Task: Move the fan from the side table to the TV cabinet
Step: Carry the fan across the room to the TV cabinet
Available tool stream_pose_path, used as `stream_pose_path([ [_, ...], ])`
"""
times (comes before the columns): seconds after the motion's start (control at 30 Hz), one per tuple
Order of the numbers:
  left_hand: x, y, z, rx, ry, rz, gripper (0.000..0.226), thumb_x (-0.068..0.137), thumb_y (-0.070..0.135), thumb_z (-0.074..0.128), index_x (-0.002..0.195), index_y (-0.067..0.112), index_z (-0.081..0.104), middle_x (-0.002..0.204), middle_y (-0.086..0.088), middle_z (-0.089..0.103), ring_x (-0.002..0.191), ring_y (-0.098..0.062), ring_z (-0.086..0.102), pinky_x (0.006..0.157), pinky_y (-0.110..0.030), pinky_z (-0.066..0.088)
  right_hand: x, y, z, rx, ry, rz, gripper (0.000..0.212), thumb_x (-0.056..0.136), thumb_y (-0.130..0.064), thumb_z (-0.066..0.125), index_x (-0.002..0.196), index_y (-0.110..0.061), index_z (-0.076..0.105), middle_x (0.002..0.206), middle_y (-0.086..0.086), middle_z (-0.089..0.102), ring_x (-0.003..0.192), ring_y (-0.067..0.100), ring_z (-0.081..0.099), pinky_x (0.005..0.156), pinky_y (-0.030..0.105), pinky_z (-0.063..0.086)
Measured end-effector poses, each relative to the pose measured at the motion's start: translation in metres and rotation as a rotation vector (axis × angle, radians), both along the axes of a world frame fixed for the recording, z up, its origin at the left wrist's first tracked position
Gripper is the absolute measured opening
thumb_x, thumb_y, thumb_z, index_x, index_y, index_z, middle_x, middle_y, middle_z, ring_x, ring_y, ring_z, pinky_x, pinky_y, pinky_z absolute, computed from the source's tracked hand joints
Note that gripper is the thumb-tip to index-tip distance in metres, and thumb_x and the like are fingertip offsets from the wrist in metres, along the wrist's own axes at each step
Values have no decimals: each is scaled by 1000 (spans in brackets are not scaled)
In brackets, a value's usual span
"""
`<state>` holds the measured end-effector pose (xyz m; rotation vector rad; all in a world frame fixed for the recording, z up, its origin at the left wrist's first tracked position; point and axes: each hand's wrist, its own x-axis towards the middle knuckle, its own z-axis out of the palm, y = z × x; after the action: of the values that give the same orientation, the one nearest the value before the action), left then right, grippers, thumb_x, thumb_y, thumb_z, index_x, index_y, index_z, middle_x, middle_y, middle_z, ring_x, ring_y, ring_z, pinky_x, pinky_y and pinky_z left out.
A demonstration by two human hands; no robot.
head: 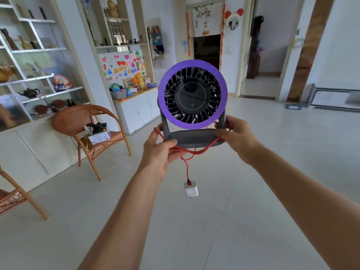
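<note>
One tiled floor (253, 152) fills the room; at nine o'clock stand two wicker chairs (91, 129), one of them cut off by the frame edge. At centre, held in the air above the floor, is one fan (192, 94), upright, its long axis vertical, its round purple-ringed face pointing back at the camera. The left hand (158, 151) at seven o'clock of the fan and the right hand (238, 136) at four o'clock have fingers curled around the grey base's ends. One red cable (187, 168) drops toward six o'clock, ending in one white plug (191, 190).
</note>
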<state>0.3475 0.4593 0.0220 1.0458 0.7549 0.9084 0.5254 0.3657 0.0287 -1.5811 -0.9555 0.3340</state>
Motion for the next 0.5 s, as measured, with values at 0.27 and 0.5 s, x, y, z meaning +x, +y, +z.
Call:
stream_pose_path([
  [0.27, 142, 57, 7, 19, 6, -138, 58, 91, -11, 54, 135, 26, 50, 116, -17, 70, 82, -28, 76, 64, -36, 62, 131, 39, 5, -14, 15, -105, 15, 88, 4, 60, 103, 7, 60, 85, 8, 57, 83, 24, 56, 81, 36, 54],
  [0.5, 273, 125, 4, 6, 7, -241, 54, 91, -11, 55, 131, 25, 52, 117, -19, 69, 92, -34, 74, 65, -37, 63, 245, 92, 1, -4, 9, -222, 12, 90, 4, 57, 102, 6, 60, 77, 2, 57, 73, 15, 57, 65, 20, 50],
])
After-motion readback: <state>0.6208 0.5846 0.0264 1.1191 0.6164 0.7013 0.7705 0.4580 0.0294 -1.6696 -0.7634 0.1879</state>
